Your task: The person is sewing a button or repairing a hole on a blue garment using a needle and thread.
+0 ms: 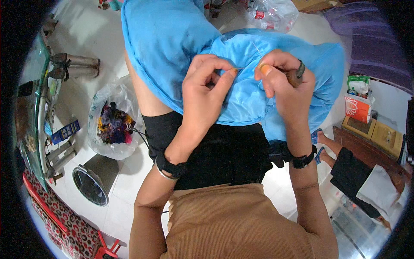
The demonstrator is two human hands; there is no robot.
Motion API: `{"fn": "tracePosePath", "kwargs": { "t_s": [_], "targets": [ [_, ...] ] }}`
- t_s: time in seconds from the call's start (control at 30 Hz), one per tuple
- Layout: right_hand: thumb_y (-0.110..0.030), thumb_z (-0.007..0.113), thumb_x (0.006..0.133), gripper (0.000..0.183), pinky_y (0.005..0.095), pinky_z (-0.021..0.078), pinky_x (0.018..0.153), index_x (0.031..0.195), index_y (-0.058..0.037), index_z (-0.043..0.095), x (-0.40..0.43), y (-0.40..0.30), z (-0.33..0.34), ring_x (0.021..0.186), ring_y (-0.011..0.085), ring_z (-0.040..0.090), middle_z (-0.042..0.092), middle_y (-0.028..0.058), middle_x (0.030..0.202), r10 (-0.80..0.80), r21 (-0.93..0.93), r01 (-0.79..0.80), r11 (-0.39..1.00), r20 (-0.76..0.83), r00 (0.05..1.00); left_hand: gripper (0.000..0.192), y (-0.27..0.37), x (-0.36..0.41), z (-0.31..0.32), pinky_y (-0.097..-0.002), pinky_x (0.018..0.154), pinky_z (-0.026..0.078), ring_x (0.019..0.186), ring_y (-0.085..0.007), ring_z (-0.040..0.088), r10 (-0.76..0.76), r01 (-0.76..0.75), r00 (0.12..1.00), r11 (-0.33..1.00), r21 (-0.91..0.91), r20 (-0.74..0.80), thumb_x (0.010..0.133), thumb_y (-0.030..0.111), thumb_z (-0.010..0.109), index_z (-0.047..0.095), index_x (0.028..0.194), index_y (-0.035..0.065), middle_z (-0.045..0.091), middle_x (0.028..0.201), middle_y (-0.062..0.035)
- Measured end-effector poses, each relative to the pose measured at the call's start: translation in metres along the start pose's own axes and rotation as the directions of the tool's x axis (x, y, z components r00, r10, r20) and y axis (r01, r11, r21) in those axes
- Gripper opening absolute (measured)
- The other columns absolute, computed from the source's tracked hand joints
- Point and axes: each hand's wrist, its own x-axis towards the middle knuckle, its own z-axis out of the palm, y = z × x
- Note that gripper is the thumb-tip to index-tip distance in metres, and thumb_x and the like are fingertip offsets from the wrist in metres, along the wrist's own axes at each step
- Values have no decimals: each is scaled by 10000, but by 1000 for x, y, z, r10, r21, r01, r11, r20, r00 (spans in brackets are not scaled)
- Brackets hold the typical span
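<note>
A light blue, satiny cloth lies gathered across the lap and legs. Over it, the thumb and forefinger of my left hand pinch a thin strand, too fine to tell as needle or thread. It runs towards my right hand, whose thumb and forefinger are pressed together on a pale thread. The thread's visible length slants up and left from those fingertips. A dark band circles a finger of my right hand. Its thumbnail looks orange.
On the left stand a plastic bag of coloured scraps, a dark bin and a glass-topped table. A clear bag of bottles lies ahead. Another person is at right, near cardboard boxes.
</note>
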Motion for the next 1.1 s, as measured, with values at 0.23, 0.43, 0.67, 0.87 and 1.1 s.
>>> {"fn": "tracePosePath", "kwargs": {
  "t_s": [0.23, 0.43, 0.67, 0.87, 1.1],
  "targets": [
    [-22, 611, 819, 47, 165, 333, 438, 818, -3, 654, 2, -2, 0, 501, 10, 460, 581, -21, 669, -34, 2, 34, 999, 12, 999, 63, 13, 5, -13, -193, 451, 381, 520, -50, 476, -322, 332, 942, 859, -389, 92, 870, 69, 600, 566, 899, 24, 529, 641, -1],
    [-27, 635, 806, 40, 180, 362, 474, 823, -1, 660, -1, -8, 0, 527, 33, 478, 591, -13, 682, 80, -59, -78, 995, 32, 996, 79, 16, 6, -20, -214, 472, 429, 583, -79, 517, -367, 336, 928, 749, -572, 65, 891, 90, 579, 559, 904, 15, 586, 806, -42],
    [-27, 659, 774, 60, 237, 418, 581, 808, 19, 637, 0, 1, 4, 650, 86, 534, 585, 23, 706, -81, -164, 106, 981, 155, 985, 86, 21, 7, -23, -210, 485, 425, 601, -72, 522, -289, 274, 956, 813, -515, 52, 877, 85, 600, 581, 911, 7, 586, 801, -32],
    [-29, 677, 735, 74, 271, 416, 540, 783, -2, 627, 4, 7, 9, 574, 141, 521, 570, 62, 684, -250, -276, 300, 913, 205, 946, 61, 33, 11, -18, -176, 516, 383, 603, -51, 482, -158, 177, 984, 920, -350, 83, 842, 42, 640, 609, 880, 6, 577, 786, 1],
    [-20, 674, 728, 58, 270, 410, 522, 760, -10, 627, 3, 3, 10, 570, 147, 539, 575, 68, 657, -265, -335, 296, 895, 135, 955, 141, 37, 7, -13, -192, 419, 367, 497, -48, 471, -268, 252, 963, 866, -432, 26, 911, 138, 566, 610, 900, 4, 570, 685, -17]
  ]
}}
